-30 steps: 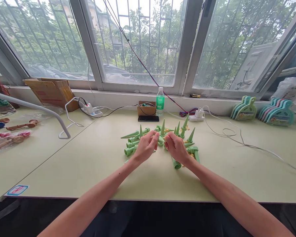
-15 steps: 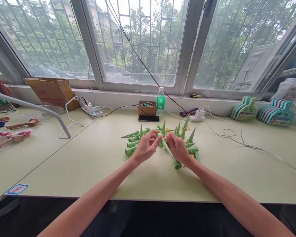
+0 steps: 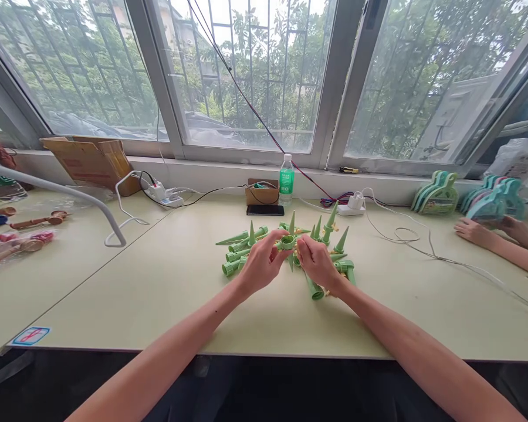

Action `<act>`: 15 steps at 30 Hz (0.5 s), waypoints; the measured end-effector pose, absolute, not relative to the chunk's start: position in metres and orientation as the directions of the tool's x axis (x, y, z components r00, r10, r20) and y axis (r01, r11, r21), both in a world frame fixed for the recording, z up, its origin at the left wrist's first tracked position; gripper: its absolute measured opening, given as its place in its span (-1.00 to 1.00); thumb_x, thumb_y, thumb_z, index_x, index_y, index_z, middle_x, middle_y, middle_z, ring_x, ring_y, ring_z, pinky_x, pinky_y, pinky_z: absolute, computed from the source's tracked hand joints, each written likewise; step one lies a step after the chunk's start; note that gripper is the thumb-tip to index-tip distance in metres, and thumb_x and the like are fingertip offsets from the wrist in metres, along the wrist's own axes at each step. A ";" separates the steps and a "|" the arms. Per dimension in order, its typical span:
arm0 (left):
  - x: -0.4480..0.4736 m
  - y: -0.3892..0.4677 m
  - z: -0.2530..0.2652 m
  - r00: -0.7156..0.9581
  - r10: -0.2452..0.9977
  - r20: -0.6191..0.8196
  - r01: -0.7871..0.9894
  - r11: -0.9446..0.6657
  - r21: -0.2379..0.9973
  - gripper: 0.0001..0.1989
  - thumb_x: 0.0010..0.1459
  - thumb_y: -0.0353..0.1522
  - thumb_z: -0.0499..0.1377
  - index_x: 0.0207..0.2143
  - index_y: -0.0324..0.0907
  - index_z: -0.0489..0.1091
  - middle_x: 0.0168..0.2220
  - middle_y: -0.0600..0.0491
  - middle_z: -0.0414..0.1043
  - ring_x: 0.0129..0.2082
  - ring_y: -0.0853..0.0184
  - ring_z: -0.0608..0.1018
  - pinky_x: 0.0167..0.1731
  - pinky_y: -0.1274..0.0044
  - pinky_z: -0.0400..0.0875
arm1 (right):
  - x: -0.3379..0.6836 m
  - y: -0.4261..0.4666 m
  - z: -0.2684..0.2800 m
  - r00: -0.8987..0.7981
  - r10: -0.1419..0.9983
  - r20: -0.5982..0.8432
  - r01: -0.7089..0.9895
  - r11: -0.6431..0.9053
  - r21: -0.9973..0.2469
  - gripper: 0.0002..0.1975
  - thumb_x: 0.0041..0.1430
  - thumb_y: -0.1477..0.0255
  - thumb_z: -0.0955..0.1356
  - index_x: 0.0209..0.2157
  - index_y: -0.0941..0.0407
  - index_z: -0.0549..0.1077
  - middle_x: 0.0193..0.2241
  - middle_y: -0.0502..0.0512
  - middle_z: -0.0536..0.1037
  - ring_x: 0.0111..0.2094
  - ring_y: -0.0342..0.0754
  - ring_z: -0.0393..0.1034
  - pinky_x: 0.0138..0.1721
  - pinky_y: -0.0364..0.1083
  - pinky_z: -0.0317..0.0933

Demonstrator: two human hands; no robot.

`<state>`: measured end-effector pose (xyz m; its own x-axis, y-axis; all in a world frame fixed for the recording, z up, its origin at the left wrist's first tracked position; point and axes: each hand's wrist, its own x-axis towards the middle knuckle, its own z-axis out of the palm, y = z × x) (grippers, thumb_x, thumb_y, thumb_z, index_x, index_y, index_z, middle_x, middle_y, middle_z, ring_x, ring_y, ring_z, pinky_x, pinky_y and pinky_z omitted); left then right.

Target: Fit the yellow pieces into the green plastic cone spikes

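Observation:
My left hand (image 3: 261, 261) pinches a green plastic watering spike (image 3: 287, 242) by its collar, round open end up and point downward. Right beside it, my right hand (image 3: 320, 265) is closed, fingertips at the collar's side; whatever they grip is too small and hidden to name. More green spikes lie and stand around both hands, several with small yellow parts. One spike (image 3: 315, 291) lies below my right hand, its open end facing me. To the left, another spike (image 3: 231, 268) rests on its side near my left wrist.
A phone (image 3: 265, 210), a small cardboard box (image 3: 263, 193) and a bottle (image 3: 286, 180) stand behind the spikes. White cables (image 3: 435, 256) cross the table's right side. Another person's hands (image 3: 477, 233) hold teal boards (image 3: 488, 206) at far right. Wooden toys (image 3: 39, 221) lie at left.
The spike in my left hand has been turned, so its open end now faces up. Another person's hands have come in at the right and moved a teal board.

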<state>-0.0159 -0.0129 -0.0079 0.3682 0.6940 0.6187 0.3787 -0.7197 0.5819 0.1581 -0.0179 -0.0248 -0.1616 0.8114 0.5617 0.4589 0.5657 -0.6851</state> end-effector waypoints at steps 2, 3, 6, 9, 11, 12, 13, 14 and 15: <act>-0.016 -0.012 -0.009 0.369 0.671 0.643 0.376 -0.741 0.557 -0.74 0.24 -0.29 0.13 -0.04 -0.13 0.26 -0.44 0.16 0.34 -0.66 0.54 0.27 -0.60 0.64 0.26 | 0.158 -0.018 -0.024 -0.160 0.812 0.562 0.457 0.566 -0.686 -0.60 0.39 0.17 0.07 -0.51 0.06 0.08 -0.67 -0.10 0.18 -0.65 -0.18 0.05 -0.55 -0.14 -0.03; -0.016 -0.012 -0.009 0.368 0.664 0.651 0.375 -0.746 0.550 -0.74 0.24 -0.30 0.13 -0.04 -0.13 0.26 -0.45 0.17 0.33 -0.66 0.54 0.26 -0.59 0.64 0.26 | 0.158 -0.018 -0.023 -0.158 0.811 0.563 0.456 0.565 -0.687 -0.60 0.39 0.17 0.07 -0.51 0.05 0.08 -0.67 -0.10 0.17 -0.65 -0.18 0.05 -0.55 -0.14 -0.03; -0.016 -0.014 -0.007 0.359 0.665 0.655 0.376 -0.745 0.551 -0.75 0.23 -0.31 0.13 -0.06 -0.14 0.26 -0.49 0.19 0.29 -0.67 0.54 0.25 -0.60 0.65 0.25 | 0.157 -0.019 -0.022 -0.154 0.809 0.568 0.450 0.569 -0.688 -0.60 0.39 0.18 0.07 -0.51 0.06 0.08 -0.67 -0.10 0.18 -0.64 -0.18 0.05 -0.55 -0.15 -0.03; -0.015 -0.018 -0.004 0.374 0.662 0.650 0.362 -0.749 0.555 -0.75 0.21 -0.30 0.15 -0.08 -0.15 0.26 -0.47 0.19 0.30 -0.67 0.56 0.26 -0.61 0.66 0.25 | 0.156 -0.021 -0.023 -0.176 0.798 0.577 0.441 0.588 -0.678 -0.62 0.39 0.21 0.09 -0.51 0.06 0.08 -0.67 -0.10 0.18 -0.64 -0.19 0.03 -0.55 -0.15 -0.05; -0.014 -0.020 -0.003 0.407 0.642 0.650 0.338 -0.767 0.546 -0.73 0.20 -0.28 0.16 -0.08 -0.15 0.26 -0.36 0.13 0.37 -0.66 0.58 0.29 -0.61 0.67 0.27 | 0.154 -0.023 -0.023 -0.205 0.781 0.590 0.435 0.613 -0.660 -0.64 0.38 0.25 0.11 -0.51 0.06 0.08 -0.66 -0.11 0.17 -0.63 -0.20 0.00 -0.56 -0.16 -0.06; -0.013 -0.020 -0.003 0.430 0.631 0.645 0.324 -0.775 0.542 -0.74 0.20 -0.27 0.16 -0.09 -0.15 0.27 -0.25 0.07 0.39 -0.66 0.61 0.28 -0.62 0.67 0.29 | 0.153 -0.024 -0.024 -0.218 0.772 0.598 0.432 0.625 -0.650 -0.65 0.37 0.26 0.12 -0.51 0.07 0.08 -0.65 -0.12 0.16 -0.63 -0.20 -0.01 -0.56 -0.16 -0.07; -0.013 -0.020 -0.003 0.440 0.624 0.646 0.314 -0.780 0.541 -0.74 0.21 -0.25 0.15 -0.09 -0.15 0.29 -0.20 0.04 0.38 -0.65 0.61 0.27 -0.64 0.68 0.28 | 0.152 -0.024 -0.024 -0.228 0.765 0.602 0.429 0.634 -0.643 -0.67 0.36 0.28 0.12 -0.50 0.07 0.08 -0.65 -0.12 0.16 -0.63 -0.20 -0.02 -0.56 -0.17 -0.07; -0.013 -0.020 -0.003 0.443 0.623 0.644 0.309 -0.781 0.543 -0.74 0.21 -0.23 0.14 -0.10 -0.15 0.30 -0.20 0.04 0.38 -0.63 0.59 0.28 -0.66 0.68 0.27 | 0.152 -0.025 -0.024 -0.236 0.763 0.602 0.425 0.638 -0.642 -0.67 0.36 0.29 0.12 -0.50 0.07 0.09 -0.64 -0.12 0.17 -0.62 -0.20 -0.01 -0.56 -0.17 -0.06; -0.013 -0.019 -0.004 0.433 0.632 0.642 0.311 -0.774 0.552 -0.75 0.23 -0.22 0.12 -0.09 -0.15 0.29 -0.19 0.03 0.38 -0.62 0.58 0.30 -0.64 0.68 0.29 | 0.151 -0.025 -0.023 -0.238 0.765 0.599 0.421 0.637 -0.646 -0.67 0.37 0.29 0.12 -0.50 0.07 0.10 -0.64 -0.11 0.18 -0.63 -0.20 0.00 -0.56 -0.17 -0.05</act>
<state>-0.0133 -0.0194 -0.0036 0.4335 0.6324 0.6420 0.3108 -0.7736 0.5522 0.1510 -0.0255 -0.0232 -0.2377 0.7646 0.5991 0.4205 0.6369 -0.6461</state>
